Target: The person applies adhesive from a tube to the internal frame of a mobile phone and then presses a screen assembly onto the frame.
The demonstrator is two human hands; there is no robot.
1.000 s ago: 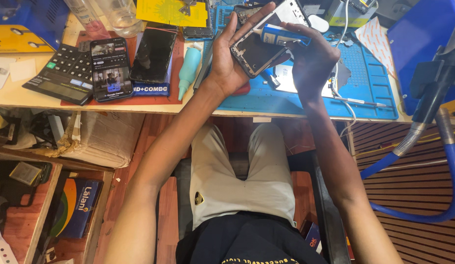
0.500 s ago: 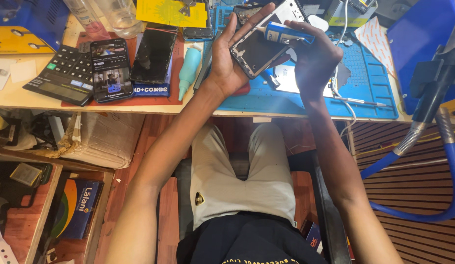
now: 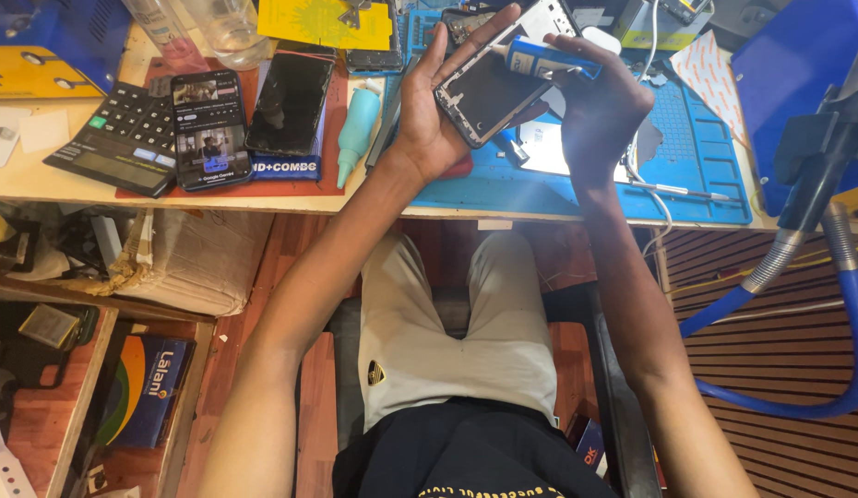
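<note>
Our left hand point(image 3: 429, 120) cradles the opened phone point(image 3: 494, 88) tilted above the blue mat point(image 3: 687, 184), fingers closed round its edge to steady it. Our right hand point(image 3: 600, 111), just beside, is wrapped round a blue tube point(image 3: 544, 60), nozzle aimed at the frame.

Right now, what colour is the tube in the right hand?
Blue tube, held in the right hand; head view shows it.

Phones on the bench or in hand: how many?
4: opened phone in the left hand; lit phone and dark phone by the calculator; another behind. More may be hidden.
</note>
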